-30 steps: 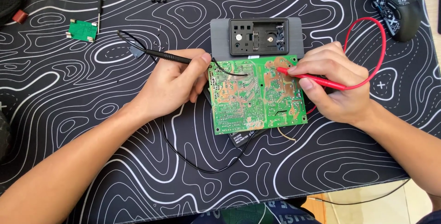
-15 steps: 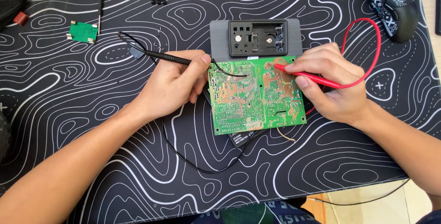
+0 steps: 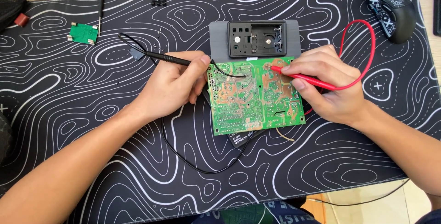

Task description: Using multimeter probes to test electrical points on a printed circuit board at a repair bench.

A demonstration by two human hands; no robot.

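Green circuit board (image 3: 257,96) lain solder-side up mid-mat | black probe (image 3: 172,58) pinched by left hand (image 3: 177,85); red probe (image 3: 303,78) pinched by right hand (image 3: 328,86) | red tip placed on board's upper right; black tip apparently off-board; probing judged underway, unfinished

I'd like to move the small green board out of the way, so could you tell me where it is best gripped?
Take the small green board by its two long bare edges, pinching from above. It lies flat on the patterned mat at the far left corner, with metal clips at its corners, so the middles of the edges are freest. A thin black tool lies right beside it; come from the near side.
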